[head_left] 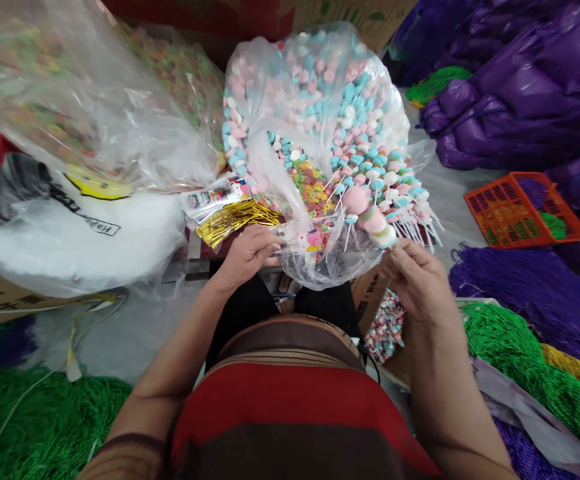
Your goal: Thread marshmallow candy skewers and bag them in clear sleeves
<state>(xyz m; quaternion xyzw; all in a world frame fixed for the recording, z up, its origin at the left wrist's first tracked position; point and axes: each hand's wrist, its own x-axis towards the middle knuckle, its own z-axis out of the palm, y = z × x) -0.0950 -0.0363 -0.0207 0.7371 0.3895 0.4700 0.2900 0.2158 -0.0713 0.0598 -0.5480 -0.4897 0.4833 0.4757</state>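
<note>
My left hand (251, 256) is closed in a pinch on a small clear packet (303, 240) with a coloured print. Between the fingers and thumb of my right hand (417, 273) is the lower end of a candy skewer (374, 217), with a pink ball at its far end and pink and white pieces below. The skewer tilts up to the left, apart from the packet. Just beyond lie finished-looking candy sticks (400, 187) with white ends, and gummy rings (313, 187). Gold twist ties (235, 220) and a stack of printed packets (215, 197) lie beyond my left hand.
A large clear bag of pink, blue and white marshmallows (320, 73) stands at the back. Bags of gummy rings (45, 87) are at left. An orange basket (490, 207), purple bundles (515, 107) and green strands (510, 347) lie right. A carton of wrapped sweets (386, 327) stands below.
</note>
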